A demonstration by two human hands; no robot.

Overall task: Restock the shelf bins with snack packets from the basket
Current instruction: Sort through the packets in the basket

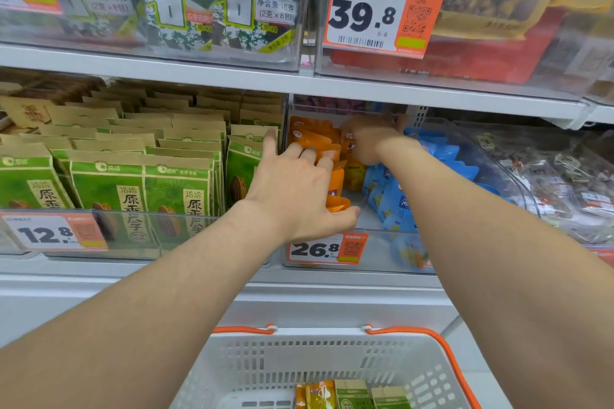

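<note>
Hands reach into the clear bin [362,244] at frame centre; left hand [299,189] grips orange packets [335,188], right hand [368,139] presses others back, grasp unclear. Stocking step underway; next, probably fetch more packets from the basket [265,359], bottom centre.

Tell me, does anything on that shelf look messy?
Yes. In the clear bin, the orange packets and blue packets lie jumbled at odd angles, unlike the green packs standing in neat rows beside them.
</note>
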